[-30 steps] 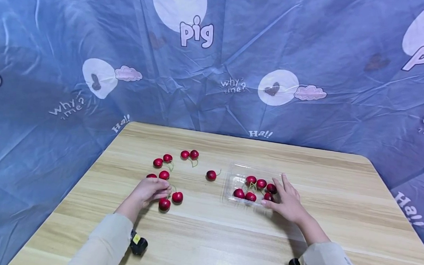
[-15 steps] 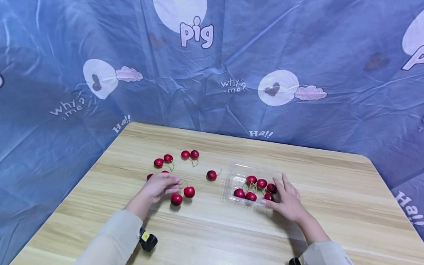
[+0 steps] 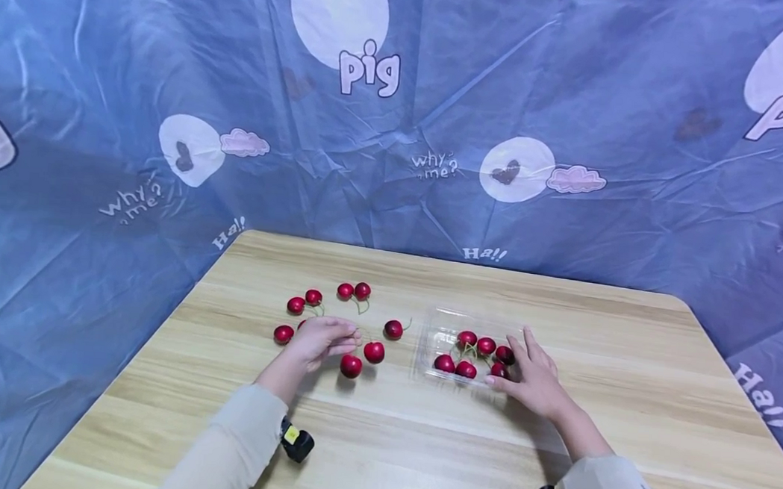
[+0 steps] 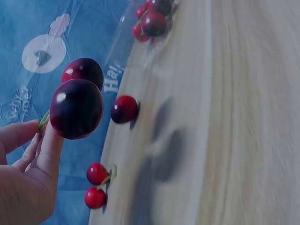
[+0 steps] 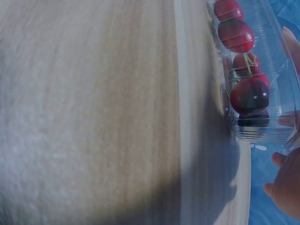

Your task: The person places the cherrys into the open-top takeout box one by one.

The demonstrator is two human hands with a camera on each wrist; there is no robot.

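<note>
Red round cherries (image 3: 351, 366), 2, stem-pinched by my left hand (image 3: 321, 340); clear plastic box (image 3: 441, 336) rightward, mid-frame, right hand (image 3: 535, 377) spread at its end.

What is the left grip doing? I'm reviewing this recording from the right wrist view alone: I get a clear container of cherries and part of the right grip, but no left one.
Observer: The left grip pinches two cherries by their stems.
Operator: Are they resting on the table?
Observer: No, they hang above it; the left wrist view shows their shadows falling apart from them.
Operator: Any loose fruit near the container?
Observer: Yes, in the head view a single cherry lies on the table just left of it.
</note>
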